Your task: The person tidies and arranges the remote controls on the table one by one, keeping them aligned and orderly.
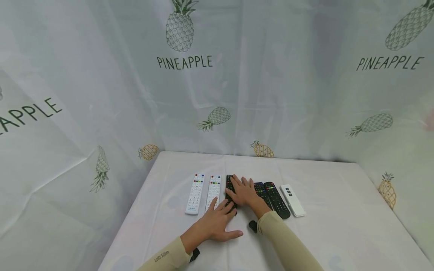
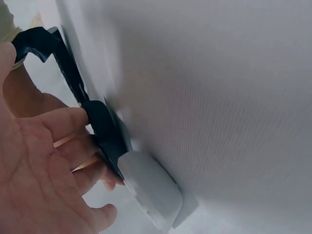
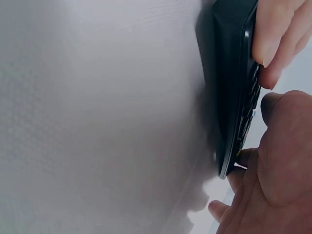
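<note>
A row of remotes lies on the white-clothed table (image 1: pixel 339 226). My right hand (image 1: pixel 241 192) rests flat, fingers spread, on a black remote (image 1: pixel 229 183) in the middle of the row. My left hand (image 1: pixel 220 216) lies just in front, with straight fingers touching that remote's near end. In the left wrist view, the left hand (image 2: pixel 44 170) is against the black remote's edge (image 2: pixel 105 131), with a white remote (image 2: pixel 148 190) beside it. The right wrist view shows the right hand (image 3: pixel 278 156) lying over the black remote (image 3: pixel 231 83).
Two white remotes (image 1: pixel 195 194) (image 1: pixel 214 191) lie left of the hands. Two more black remotes (image 1: pixel 262 190) (image 1: pixel 277 199) and a small white one (image 1: pixel 293 200) lie to the right. A pineapple-print curtain (image 1: pixel 184 62) closes off the back and both sides.
</note>
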Action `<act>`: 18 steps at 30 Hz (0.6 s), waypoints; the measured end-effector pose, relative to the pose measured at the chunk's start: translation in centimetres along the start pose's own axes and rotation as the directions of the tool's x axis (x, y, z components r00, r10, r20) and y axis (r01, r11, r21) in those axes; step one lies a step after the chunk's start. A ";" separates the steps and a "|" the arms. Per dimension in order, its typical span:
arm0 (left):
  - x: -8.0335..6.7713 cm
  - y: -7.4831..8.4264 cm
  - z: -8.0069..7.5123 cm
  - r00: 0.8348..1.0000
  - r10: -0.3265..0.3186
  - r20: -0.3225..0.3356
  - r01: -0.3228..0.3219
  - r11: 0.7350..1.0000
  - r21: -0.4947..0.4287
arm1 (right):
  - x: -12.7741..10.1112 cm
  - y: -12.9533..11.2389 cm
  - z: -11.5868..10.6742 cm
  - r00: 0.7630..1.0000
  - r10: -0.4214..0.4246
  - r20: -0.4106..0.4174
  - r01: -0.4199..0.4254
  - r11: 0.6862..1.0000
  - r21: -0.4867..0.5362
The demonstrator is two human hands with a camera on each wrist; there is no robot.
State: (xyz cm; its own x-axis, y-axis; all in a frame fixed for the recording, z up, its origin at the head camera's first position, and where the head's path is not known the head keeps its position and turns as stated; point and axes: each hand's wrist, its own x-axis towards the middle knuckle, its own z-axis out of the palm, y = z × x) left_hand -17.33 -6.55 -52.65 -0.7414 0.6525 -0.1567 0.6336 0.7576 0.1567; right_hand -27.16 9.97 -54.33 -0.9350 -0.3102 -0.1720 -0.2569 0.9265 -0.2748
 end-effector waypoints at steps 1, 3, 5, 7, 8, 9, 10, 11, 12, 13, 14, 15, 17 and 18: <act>0.0 0.0 0.0 1.000 0.002 0.001 -0.002 1.000 -0.005 | 0.0 0.0 0.0 1.000 -0.001 0.001 0.002 1.000 -0.005; -0.1 0.0 -0.1 1.000 0.005 0.002 -0.005 1.000 -0.014 | -0.1 -0.1 0.1 1.000 -0.007 -0.001 0.007 1.000 -0.008; -0.1 0.0 0.0 1.000 0.005 0.004 -0.004 1.000 -0.018 | -0.1 -0.1 0.2 1.000 -0.009 -0.002 0.009 1.000 -0.015; -0.2 -0.1 0.1 1.000 0.001 0.003 -0.001 1.000 -0.012 | -0.2 -0.1 0.4 1.000 -0.007 -0.007 0.007 1.000 -0.013; -0.2 -0.1 0.1 1.000 -0.001 0.001 0.001 1.000 -0.007 | -0.2 -0.1 0.4 1.000 -0.003 -0.010 0.003 1.000 -0.013; -0.2 -0.1 0.1 1.000 -0.002 -0.001 0.002 1.000 -0.006 | -0.2 -0.1 0.5 1.000 0.000 -0.014 0.000 1.000 -0.016; -0.2 -0.1 0.0 1.000 -0.003 -0.002 0.003 1.000 -0.010 | -0.2 -0.1 0.5 1.000 0.002 -0.017 -0.003 1.000 -0.018; -0.2 -0.1 0.0 1.000 -0.003 -0.002 0.003 1.000 -0.013 | -0.2 -0.1 0.5 1.000 0.006 -0.015 -0.006 1.000 -0.016; -0.2 0.0 0.0 1.000 -0.003 -0.002 0.003 1.000 -0.020 | -0.1 0.0 0.6 1.000 0.005 -0.016 -0.005 1.000 -0.014; -0.2 0.0 -0.1 1.000 -0.005 -0.001 0.005 1.000 -0.023 | -0.1 0.0 0.6 1.000 0.004 -0.017 -0.004 1.000 -0.011; -0.2 0.1 -0.1 1.000 -0.008 -0.001 0.008 1.000 -0.026 | -0.1 0.0 0.6 1.000 0.003 -0.017 -0.003 1.000 -0.011; -0.3 0.1 -0.1 1.000 -0.010 -0.002 0.010 1.000 -0.028 | -0.1 0.0 0.5 1.000 0.000 -0.019 0.000 1.000 -0.006; -0.3 0.2 -0.2 1.000 -0.013 -0.005 0.013 0.999 -0.030 | -0.1 0.0 0.4 1.000 0.002 -0.010 -0.002 1.000 -0.006; -0.3 0.2 -0.1 1.000 -0.012 -0.011 0.012 1.000 -0.029 | -0.2 0.0 0.4 1.000 0.002 -0.006 -0.002 1.000 -0.006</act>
State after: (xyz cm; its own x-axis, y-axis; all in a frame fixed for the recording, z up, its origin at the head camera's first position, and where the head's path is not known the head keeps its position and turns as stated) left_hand -16.96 -6.57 -52.44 -0.7513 0.6431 -0.1480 0.6182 0.7644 0.1833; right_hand -26.91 9.92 -54.66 -0.9369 -0.3073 -0.1666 -0.2567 0.9283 -0.2688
